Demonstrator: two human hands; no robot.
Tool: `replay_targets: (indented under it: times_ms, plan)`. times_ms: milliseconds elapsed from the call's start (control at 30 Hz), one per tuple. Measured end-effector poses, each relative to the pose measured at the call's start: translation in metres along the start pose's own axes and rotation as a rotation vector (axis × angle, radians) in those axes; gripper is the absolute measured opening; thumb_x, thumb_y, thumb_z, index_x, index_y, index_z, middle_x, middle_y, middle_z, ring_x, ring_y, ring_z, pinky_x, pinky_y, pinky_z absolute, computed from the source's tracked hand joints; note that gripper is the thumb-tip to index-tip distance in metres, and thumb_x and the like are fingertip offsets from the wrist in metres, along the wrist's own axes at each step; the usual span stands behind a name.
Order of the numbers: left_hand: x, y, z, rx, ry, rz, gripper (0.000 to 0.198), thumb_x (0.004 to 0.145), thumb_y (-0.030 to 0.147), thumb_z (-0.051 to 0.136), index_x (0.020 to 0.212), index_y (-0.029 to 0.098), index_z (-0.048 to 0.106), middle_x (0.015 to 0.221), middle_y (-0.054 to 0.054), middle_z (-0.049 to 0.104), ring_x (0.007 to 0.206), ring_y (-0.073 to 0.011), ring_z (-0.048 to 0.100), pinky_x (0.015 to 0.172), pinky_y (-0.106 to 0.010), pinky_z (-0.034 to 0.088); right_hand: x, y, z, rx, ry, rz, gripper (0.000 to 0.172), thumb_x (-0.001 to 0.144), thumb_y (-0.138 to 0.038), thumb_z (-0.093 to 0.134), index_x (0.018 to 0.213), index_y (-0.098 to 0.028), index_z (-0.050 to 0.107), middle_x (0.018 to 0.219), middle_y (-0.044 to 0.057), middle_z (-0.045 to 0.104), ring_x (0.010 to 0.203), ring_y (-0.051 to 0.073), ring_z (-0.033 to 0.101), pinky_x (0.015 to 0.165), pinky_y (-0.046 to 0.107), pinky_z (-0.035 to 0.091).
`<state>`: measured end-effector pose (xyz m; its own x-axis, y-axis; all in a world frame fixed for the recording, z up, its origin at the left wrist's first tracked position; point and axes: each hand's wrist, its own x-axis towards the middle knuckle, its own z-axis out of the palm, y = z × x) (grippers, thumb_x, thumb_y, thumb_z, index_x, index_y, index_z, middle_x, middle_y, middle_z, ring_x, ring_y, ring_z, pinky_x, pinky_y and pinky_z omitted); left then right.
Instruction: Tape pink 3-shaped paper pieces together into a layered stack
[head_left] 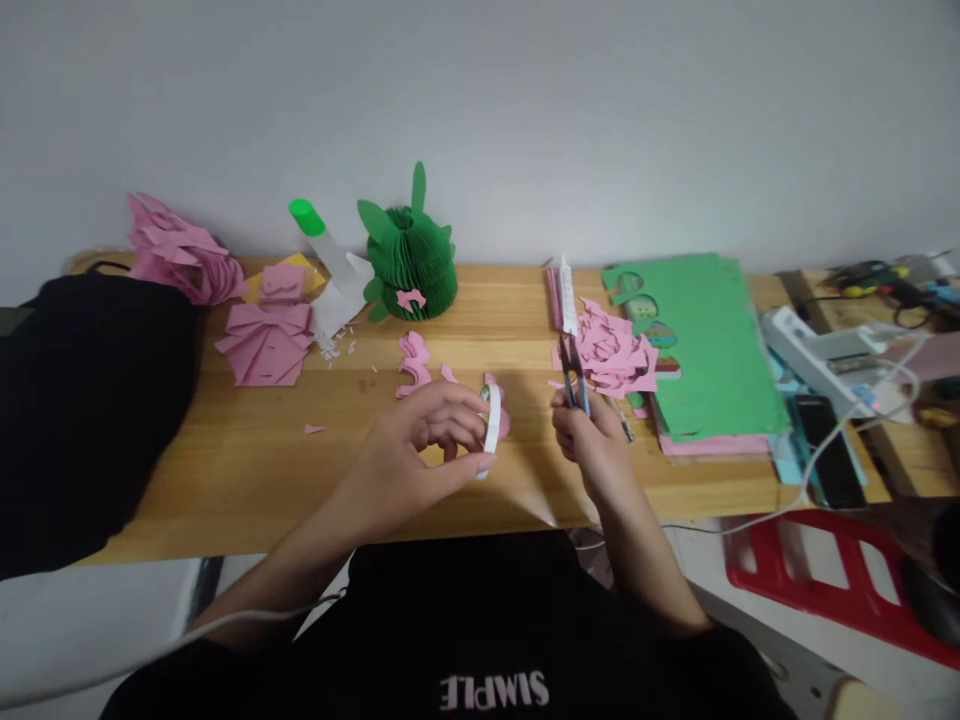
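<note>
Between its thumb and fingertips, my left hand (442, 435) grips a narrow white ring, which looks like a tape roll (493, 420), above the table. My right hand (589, 430) is closed around a pair of snips (573, 370), their dark blades pointing away from me. Small curved pink paper cutouts (413, 365) lie just beyond the left hand. A green fan-folded paper piece with leaf shapes (411, 265) stands farther back, a small pink cutout on its front. Past the right hand is a pile of pink paper scraps (611, 350).
Green paper sheets (697, 340) lie to the right, near a power strip (817, 355) and a phone (829, 455). A green-capped glue bottle (321, 240), folded pink paper (266, 340) and a black bag (90, 400) occupy the left. A red stool (832, 570) stands below the table edge.
</note>
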<state>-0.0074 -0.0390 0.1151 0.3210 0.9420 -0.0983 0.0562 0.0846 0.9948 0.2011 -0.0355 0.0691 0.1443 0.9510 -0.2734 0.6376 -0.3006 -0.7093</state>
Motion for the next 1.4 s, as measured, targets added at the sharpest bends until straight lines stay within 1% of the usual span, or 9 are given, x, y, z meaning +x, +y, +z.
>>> replay_targets:
  times_ms: [67,133,367,567,733,833,933,1133,1400]
  plan:
    - [0.002,0.0,0.001,0.002,-0.025,-0.01,0.025,0.071,0.015,0.073,0.093,0.019,0.061,0.077,0.002,0.068,0.068,-0.0111,0.065,0.065,-0.023,0.055,-0.003,-0.017,0.001,0.538,-0.205,0.043,0.029,0.086,-0.047,0.045,0.082,-0.02,0.055,0.051,-0.01,0.028,0.039,0.009,0.023,0.038,0.022,0.021]
    - [0.004,-0.001,0.002,0.002,-0.045,-0.004,0.024,0.071,0.015,0.073,0.092,0.019,0.063,0.078,0.001,0.07,0.069,-0.0114,0.066,0.067,-0.023,0.056,-0.005,-0.032,0.004,0.785,-0.331,0.06,0.037,0.077,-0.056,0.061,0.075,-0.019,0.057,0.046,-0.012,0.028,0.038,0.006,0.019,0.036,0.021,0.015]
    - [0.007,-0.006,0.004,0.106,-0.03,0.045,0.012,0.076,0.016,0.069,0.085,0.02,0.064,0.079,0.001,0.071,0.068,-0.0113,0.065,0.062,-0.022,0.051,-0.005,-0.047,0.012,1.046,-0.409,0.144,0.04,0.065,-0.047,0.081,0.066,-0.02,0.051,0.043,-0.014,0.032,0.035,0.002,0.019,0.035,0.019,0.01]
    - [0.012,-0.004,0.004,0.309,-0.038,0.126,0.008,0.08,0.013,0.059,0.076,0.02,0.061,0.072,0.002,0.066,0.066,-0.0113,0.058,0.061,-0.024,0.046,-0.001,-0.049,0.011,1.047,-0.348,0.159,0.04,0.064,-0.045,0.081,0.064,-0.021,0.049,0.042,-0.015,0.032,0.034,0.001,0.019,0.034,0.019,0.01]
    - [0.012,-0.002,0.004,0.293,-0.092,0.196,0.013,0.081,0.011,0.057,0.072,0.02,0.058,0.08,0.001,0.066,0.073,-0.0126,0.059,0.064,-0.024,0.047,0.002,-0.049,0.011,1.035,-0.329,0.163,0.043,0.065,-0.045,0.08,0.058,-0.021,0.044,0.041,-0.014,0.031,0.034,0.001,0.019,0.034,0.019,0.011]
    - [0.013,-0.003,0.005,0.188,-0.053,0.104,0.01,0.079,0.012,0.061,0.079,0.021,0.057,0.079,0.002,0.064,0.072,-0.0121,0.06,0.064,-0.024,0.049,0.004,-0.048,0.011,1.027,-0.345,0.163,0.044,0.066,-0.046,0.079,0.058,-0.021,0.043,0.042,-0.014,0.031,0.034,0.001,0.019,0.034,0.019,0.011]
    - [0.015,-0.005,0.006,0.042,-0.023,-0.004,0.022,0.073,0.014,0.068,0.09,0.021,0.056,0.082,0.001,0.066,0.074,-0.0139,0.064,0.065,-0.025,0.051,0.005,-0.046,0.011,0.983,-0.326,0.142,0.042,0.067,-0.046,0.078,0.058,-0.021,0.045,0.042,-0.013,0.031,0.035,0.002,0.018,0.035,0.02,0.012]
    - [0.018,-0.01,0.003,-0.075,-0.022,-0.123,0.029,0.067,0.017,0.074,0.09,0.02,0.058,0.078,0.0,0.068,0.071,-0.0154,0.067,0.072,-0.031,0.056,-0.002,-0.043,0.001,0.734,-0.096,-0.118,0.017,0.074,-0.034,0.074,0.075,-0.02,0.065,0.048,-0.011,0.036,0.042,0.006,0.026,0.041,0.021,0.022]
    - [0.006,-0.02,-0.001,-0.051,-0.111,-0.28,0.025,0.069,0.022,0.072,0.09,0.018,0.06,0.078,-0.001,0.07,0.07,-0.0151,0.067,0.069,-0.029,0.054,-0.019,-0.026,0.002,0.499,-0.267,-0.228,0.009,0.081,-0.028,0.066,0.081,-0.019,0.068,0.053,-0.009,0.034,0.047,0.007,0.028,0.046,0.023,0.025]
